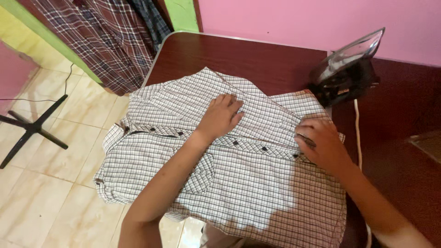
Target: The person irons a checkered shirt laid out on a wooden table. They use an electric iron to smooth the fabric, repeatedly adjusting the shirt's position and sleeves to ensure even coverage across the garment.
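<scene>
pressing left hand [221, 115] flat on checked cotton shirt [220, 183], right hand [321, 142] pinching placket

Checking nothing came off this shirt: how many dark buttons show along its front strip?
5 on the white checked cotton shirt: three dark buttons left of the left hand, at; two toward the right hand, at. The hands may hide more.

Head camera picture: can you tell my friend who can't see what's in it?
A person's left hand presses flat on a white checked shirt spread on a dark red table, while the right hand pinches its button strip. A black iron stands upright nearby.
</scene>
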